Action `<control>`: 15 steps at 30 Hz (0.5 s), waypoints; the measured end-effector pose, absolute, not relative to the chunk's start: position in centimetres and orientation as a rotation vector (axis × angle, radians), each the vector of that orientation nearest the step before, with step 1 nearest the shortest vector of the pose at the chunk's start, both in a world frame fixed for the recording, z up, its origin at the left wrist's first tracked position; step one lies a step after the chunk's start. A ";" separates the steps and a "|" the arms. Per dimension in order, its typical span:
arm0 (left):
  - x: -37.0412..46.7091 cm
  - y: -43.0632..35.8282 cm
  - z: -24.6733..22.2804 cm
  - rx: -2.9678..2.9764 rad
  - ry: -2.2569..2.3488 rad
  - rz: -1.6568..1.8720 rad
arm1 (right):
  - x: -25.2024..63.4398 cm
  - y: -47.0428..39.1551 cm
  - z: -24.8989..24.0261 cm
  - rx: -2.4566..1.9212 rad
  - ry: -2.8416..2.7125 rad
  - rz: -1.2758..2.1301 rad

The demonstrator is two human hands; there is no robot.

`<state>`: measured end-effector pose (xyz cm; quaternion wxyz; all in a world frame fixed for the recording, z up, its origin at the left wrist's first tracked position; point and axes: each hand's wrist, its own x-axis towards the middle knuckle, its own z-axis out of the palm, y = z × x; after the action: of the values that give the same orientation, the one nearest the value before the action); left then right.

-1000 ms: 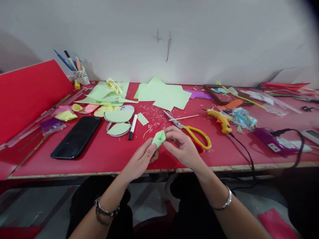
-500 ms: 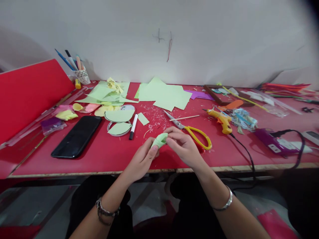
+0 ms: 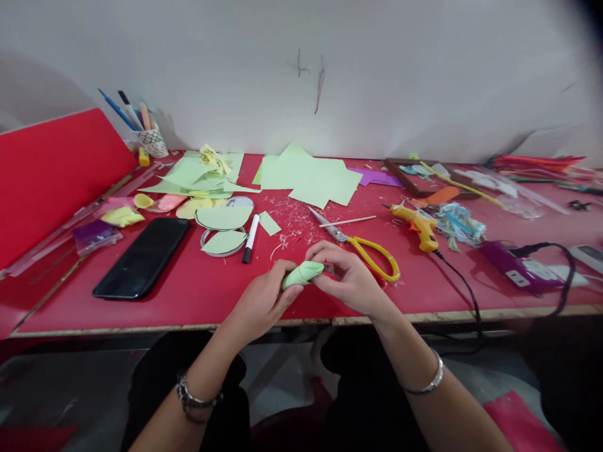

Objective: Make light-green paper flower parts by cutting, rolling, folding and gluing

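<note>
A curled piece of light green paper [image 3: 302, 274] is between my two hands, above the table's front edge. My left hand [image 3: 264, 299] grips its left end, thumb below and fingers behind. At its right end, my right hand [image 3: 346, 276] is closed with its fingertips at the paper's tip; the fingers partly hide one another. Just beyond my right hand lie yellow-handled scissors [image 3: 375, 256] with a thin wooden stick [image 3: 351, 221] across the blades. Leaf-shaped green cutouts [image 3: 225, 242] rest on a tape roll, beside a black-and-white marker [image 3: 251, 238].
A black phone [image 3: 144, 257] lies at the left. Green paper sheets [image 3: 315, 176] spread along the back, with paper scraps [image 3: 296, 223] in front. A yellow glue gun [image 3: 417, 226] and its cord lie right, near a purple power strip [image 3: 522, 267]. A pen cup [image 3: 153, 139] stands back left.
The green paper has been turned in my hands and now looks like a narrower roll with its tip pointing right. The view has shifted slightly.
</note>
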<state>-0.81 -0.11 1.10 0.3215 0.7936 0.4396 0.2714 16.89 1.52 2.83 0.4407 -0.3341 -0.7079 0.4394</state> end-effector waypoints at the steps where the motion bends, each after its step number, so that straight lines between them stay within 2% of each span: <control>1: -0.9 -0.1 1.0 2.104 1.150 0.706 | 16.9 1.5 2.9 -0.825 -1.763 1.094; 11: -1.4 0.0 0.8 2.224 1.112 0.648 | 17.1 1.5 2.9 -0.794 -1.955 0.939; 15: -1.3 0.2 1.1 2.181 1.054 0.590 | 17.0 1.5 2.9 -0.797 -2.051 0.774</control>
<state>-1.34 0.17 1.11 0.3187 0.8292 0.4007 0.2242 17.04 1.45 2.93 0.3935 -0.3141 -0.8083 0.3051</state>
